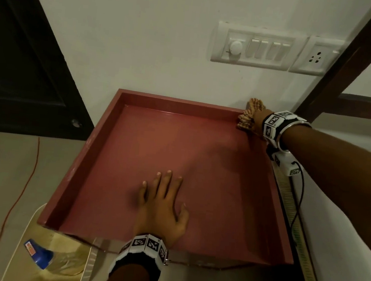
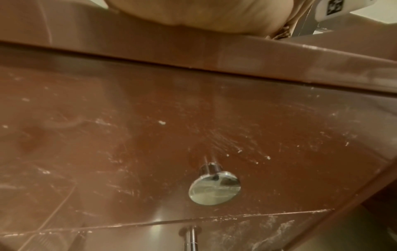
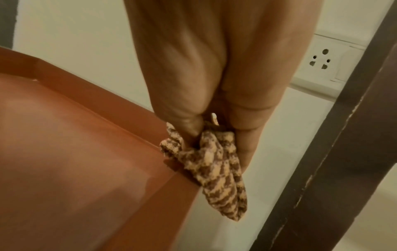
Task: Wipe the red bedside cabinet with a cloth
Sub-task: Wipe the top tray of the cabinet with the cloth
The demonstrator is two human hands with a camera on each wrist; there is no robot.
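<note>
The red bedside cabinet (image 1: 202, 146) has a sunken top with a raised rim and stands against the white wall. My left hand (image 1: 162, 202) lies flat on the top near the front edge, fingers straight and spread. At the far right corner my right hand (image 1: 258, 120) grips a bunched checked cloth (image 1: 250, 115) against the rim. In the right wrist view the cloth (image 3: 214, 163) is pinched between thumb and fingers and hangs over the corner of the rim (image 3: 171, 183). The left wrist view shows the heel of my left hand (image 2: 204, 15) above the drawer front (image 2: 128, 135) with its metal knob (image 2: 214, 188).
A switch panel (image 1: 256, 48) and socket (image 1: 317, 57) sit on the wall above. A dark wooden bed frame (image 1: 348, 66) and white mattress (image 1: 342, 225) border the right side. A bin (image 1: 37, 259) with a blue packet stands front left; a red wire (image 1: 24, 180) runs across the floor.
</note>
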